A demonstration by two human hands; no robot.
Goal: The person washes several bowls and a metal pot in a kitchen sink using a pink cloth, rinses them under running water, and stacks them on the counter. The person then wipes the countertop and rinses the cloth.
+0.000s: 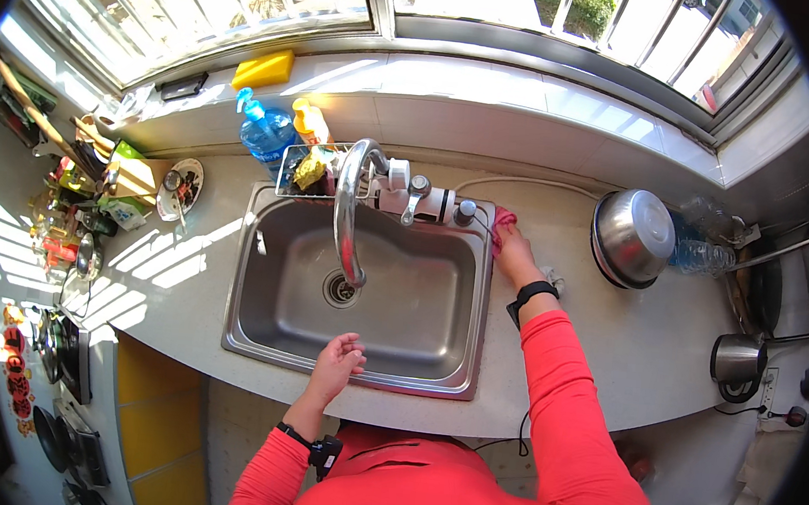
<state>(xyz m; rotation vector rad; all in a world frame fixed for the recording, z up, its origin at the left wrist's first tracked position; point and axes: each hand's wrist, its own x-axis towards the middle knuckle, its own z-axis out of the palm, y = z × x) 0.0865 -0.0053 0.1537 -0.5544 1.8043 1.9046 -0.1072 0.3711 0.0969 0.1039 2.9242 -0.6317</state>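
Note:
My right hand (516, 251) presses a pink cloth (503, 222) against the countertop beside the back right corner of the stainless steel sink (368, 249). Part of the cloth is covered by the fingers. My left hand (338, 365) hangs over the sink's front rim, fingers loosely bent and holding nothing. A chrome gooseneck faucet (345, 210) arches over the basin, its spout above the drain strainer (340, 289). Behind the basin sits a white faucet body with a chrome lever (416, 200). A small whitish crumpled item (554, 280) lies on the counter just past my right wrist.
On the right are upturned metal bowls (636, 235), clear plastic bottles (705, 258) and a steel kettle (739, 361). A wire rack (288, 175), blue pump bottle (267, 130) and yellow bottle (311, 123) stand behind the sink. A patterned plate (191, 177) lies left; a yellow sponge (263, 69) rests on the sill.

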